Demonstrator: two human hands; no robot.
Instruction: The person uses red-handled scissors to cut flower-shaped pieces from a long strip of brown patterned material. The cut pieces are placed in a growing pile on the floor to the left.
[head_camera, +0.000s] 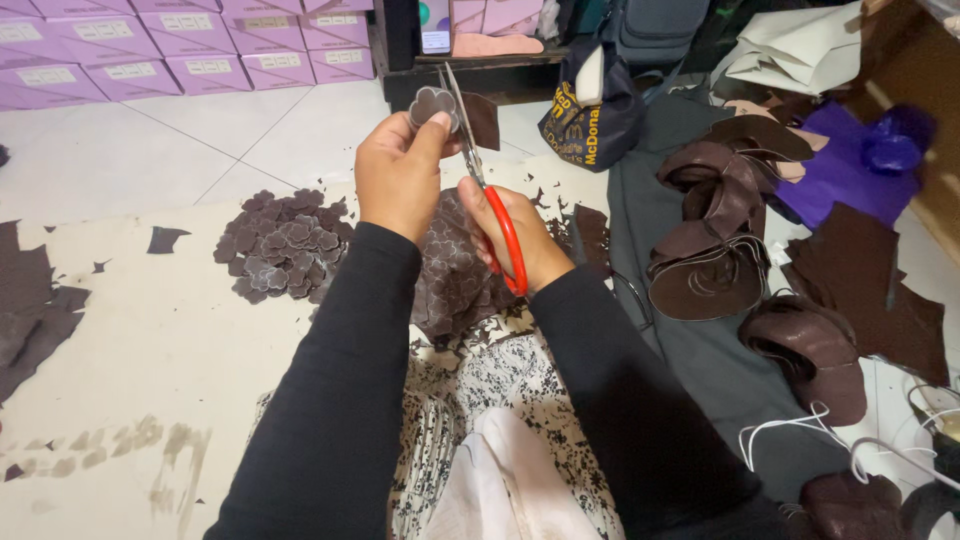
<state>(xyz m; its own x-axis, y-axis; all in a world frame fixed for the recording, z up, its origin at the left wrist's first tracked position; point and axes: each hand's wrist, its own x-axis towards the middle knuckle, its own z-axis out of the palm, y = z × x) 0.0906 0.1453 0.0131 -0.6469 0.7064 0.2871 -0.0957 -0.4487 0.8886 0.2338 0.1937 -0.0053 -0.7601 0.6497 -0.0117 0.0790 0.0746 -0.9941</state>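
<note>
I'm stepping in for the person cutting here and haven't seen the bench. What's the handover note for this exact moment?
Left hand: pinches a dark brown flower-shaped piece, raised above the work surface.
Right hand: grips the red-handled scissors, blades pointing up and lying against the piece's right edge.
Done: a pile of cut flower shapes lies on the cream sheet to the left; more lie under the hands.
Left: the held piece is at the blades, so its trimming looks unfinished. Larger dark brown pieces are heaped to the right, and uncut brown sheet lies beyond them.
</note>
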